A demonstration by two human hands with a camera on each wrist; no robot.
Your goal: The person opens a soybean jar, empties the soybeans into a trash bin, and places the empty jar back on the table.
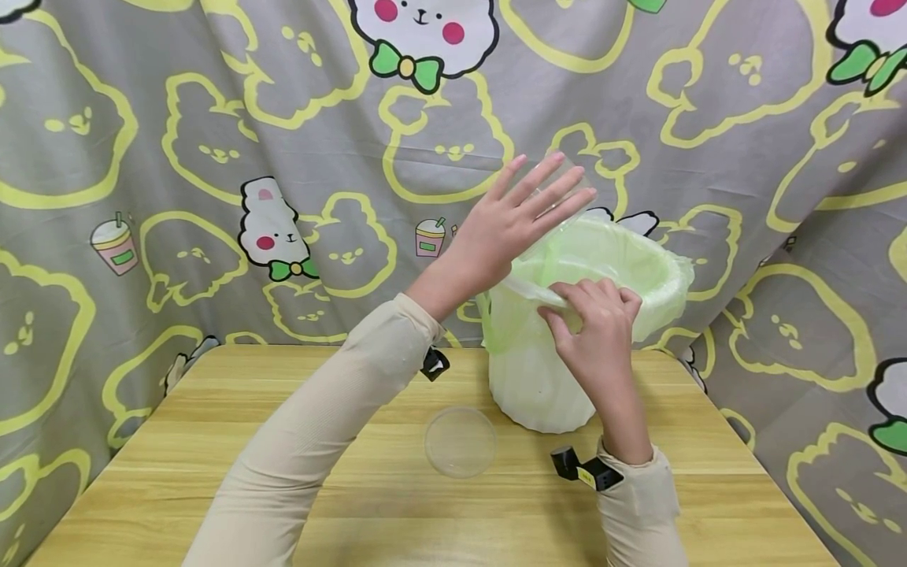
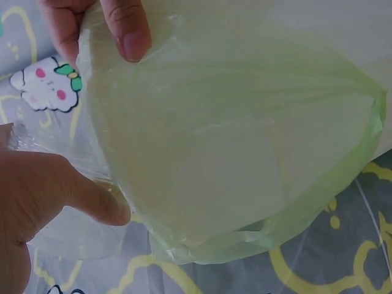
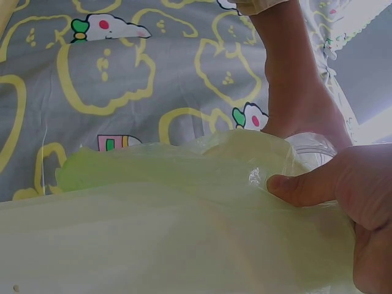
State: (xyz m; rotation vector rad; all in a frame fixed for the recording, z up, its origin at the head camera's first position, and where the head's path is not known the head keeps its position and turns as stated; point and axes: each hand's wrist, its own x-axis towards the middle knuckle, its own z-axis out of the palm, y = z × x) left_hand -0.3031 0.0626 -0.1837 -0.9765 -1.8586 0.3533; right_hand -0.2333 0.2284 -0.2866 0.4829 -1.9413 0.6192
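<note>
A white bin [image 1: 542, 386] stands on the table, lined with a pale green plastic bag [image 1: 666, 276] folded over its rim. My right hand [image 1: 598, 323] grips the near rim, thumb outside on the bag and fingers over the edge. At the rim's left side is my left hand [image 1: 506, 228], its fingers extended and spread. In the left wrist view, that hand's thumb lies along a clear plastic container [image 2: 79, 236], held beside the bag-covered rim. The container is mostly hidden behind the fingers in the head view.
On the wooden table [image 1: 397, 504], a clear round lid [image 1: 460, 442] lies flat in front of the bin. A grey patterned curtain [image 1: 340, 157] hangs close behind the table and bin.
</note>
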